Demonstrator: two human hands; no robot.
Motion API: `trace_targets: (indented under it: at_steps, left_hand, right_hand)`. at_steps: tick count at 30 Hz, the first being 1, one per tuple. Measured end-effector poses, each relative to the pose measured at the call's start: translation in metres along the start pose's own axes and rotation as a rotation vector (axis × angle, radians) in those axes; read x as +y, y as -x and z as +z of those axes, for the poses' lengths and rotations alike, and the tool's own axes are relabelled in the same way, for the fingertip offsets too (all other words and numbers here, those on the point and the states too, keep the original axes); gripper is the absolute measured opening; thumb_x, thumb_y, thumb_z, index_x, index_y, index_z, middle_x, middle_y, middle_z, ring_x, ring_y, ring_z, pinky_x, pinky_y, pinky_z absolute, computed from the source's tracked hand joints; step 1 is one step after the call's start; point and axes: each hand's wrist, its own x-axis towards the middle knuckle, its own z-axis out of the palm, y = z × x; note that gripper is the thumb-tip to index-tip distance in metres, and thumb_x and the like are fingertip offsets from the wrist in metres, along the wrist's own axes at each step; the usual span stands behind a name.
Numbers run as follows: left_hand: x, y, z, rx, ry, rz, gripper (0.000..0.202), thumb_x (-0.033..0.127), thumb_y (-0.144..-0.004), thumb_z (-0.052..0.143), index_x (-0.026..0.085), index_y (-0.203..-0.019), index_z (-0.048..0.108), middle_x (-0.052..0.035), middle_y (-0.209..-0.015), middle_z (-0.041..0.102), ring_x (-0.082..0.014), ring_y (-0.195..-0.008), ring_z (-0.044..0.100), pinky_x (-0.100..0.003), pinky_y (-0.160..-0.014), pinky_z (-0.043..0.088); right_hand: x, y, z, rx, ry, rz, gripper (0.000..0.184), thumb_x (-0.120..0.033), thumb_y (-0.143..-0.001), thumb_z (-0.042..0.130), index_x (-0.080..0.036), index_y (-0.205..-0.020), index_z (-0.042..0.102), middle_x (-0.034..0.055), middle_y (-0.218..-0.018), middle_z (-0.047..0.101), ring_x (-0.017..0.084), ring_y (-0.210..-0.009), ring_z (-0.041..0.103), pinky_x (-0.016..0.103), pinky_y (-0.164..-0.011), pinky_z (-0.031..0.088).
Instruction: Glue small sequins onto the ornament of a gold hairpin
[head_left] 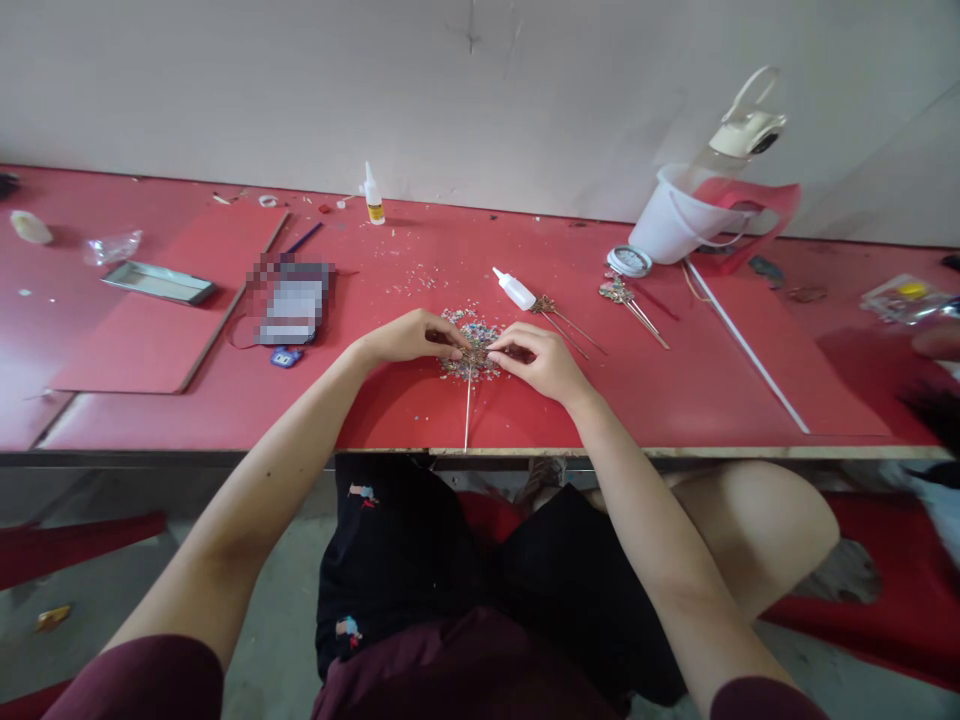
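Observation:
My left hand (412,338) is closed, its thumb and fingertips pinching the left side of a hairpin (469,405) at its ornate metal head. From the other side my right hand (546,364) pinches at the same head; any small piece between its fingertips is too small to make out. The hairpin's prong points toward me, down to the table edge. Under and around the fingers lies a pile of small shiny multicoloured chips (455,320). Beyond my right hand are a white glue bottle (516,290) on its side and a second hairpin (559,318), its two prongs pointing right.
Another decorated hairpin (630,300) lies to the right, near a round lid (628,261) and a white bucket (675,215) holding a drink bottle (742,135). A yellow-labelled glue bottle (374,200) stands at the back. Leftward are a blue tag (286,357) and a shallow tray (159,283).

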Motion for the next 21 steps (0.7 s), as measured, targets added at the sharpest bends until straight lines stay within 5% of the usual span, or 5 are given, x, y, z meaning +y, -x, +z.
trace_targets:
  at_steps: [21]
  left_hand:
    - [-0.0008, 0.0002, -0.0012, -0.003, -0.035, -0.002, 0.029, 0.030, -0.081, 0.066, 0.019, -0.107, 0.071, -0.0053, -0.101, 0.074, -0.0136, -0.087, 0.068, -0.023, -0.078, 0.050]
  right_hand:
    - [-0.0009, -0.0001, 0.0000, -0.018, -0.028, -0.029, 0.009, -0.028, -0.088, 0.059, -0.022, -0.087, 0.066, 0.0025, -0.086, 0.063, 0.014, -0.077, 0.057, 0.029, -0.068, 0.045]
